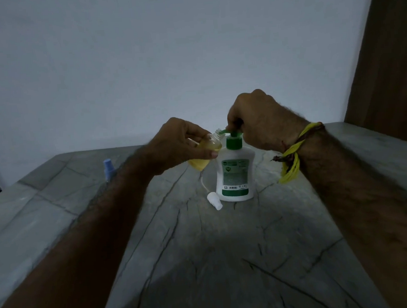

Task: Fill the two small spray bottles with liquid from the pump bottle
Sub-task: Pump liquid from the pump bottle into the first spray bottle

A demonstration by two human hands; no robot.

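A white pump bottle (235,173) with a green pump head stands upright on the grey stone table (203,249). My right hand (258,124) is closed over the pump head from above. My left hand (180,145) holds a small clear spray bottle (203,153), uncapped and tilted, with yellow liquid in it; its open neck meets the green spout. Its white spray cap (214,200) with a thin tube lies on the table just left of the pump bottle. A second small bottle with a blue cap (109,168) stands at the left, partly hidden behind my left forearm.
A plain pale wall rises behind the table. A brown wooden panel (387,59) stands at the far right. The table's left edge drops off beyond the blue-capped bottle. Yellow thread is tied round my right wrist.
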